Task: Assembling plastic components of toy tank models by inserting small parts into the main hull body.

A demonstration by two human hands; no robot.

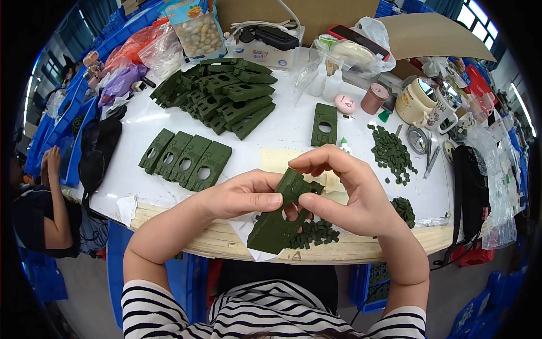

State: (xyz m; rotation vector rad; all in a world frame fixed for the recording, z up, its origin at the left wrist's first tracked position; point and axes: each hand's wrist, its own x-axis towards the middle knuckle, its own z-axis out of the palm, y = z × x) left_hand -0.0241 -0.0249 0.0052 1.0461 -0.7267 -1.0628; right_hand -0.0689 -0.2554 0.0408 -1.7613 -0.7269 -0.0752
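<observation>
At the far left of the frame, another person's raised hand shows beside blue bins. On the white table, left of centre, four flat green plates with round holes lie side by side, and a heap of the same green parts sits above them. The left hand comes in from the lower left, forearm angled up toward the centre, thumb laid flat across a green plastic plate and fingers curled behind it, gripping it. The plate is tilted, its lower end over the table's near edge, in the lower centre of the frame. The right hand arches over from the lower right, wrist bent, thumb and fingertips pinched on the plate's upper end. A single plate lies above the hands. To the right, small green pieces lie scattered, with a cream mug beyond.
</observation>
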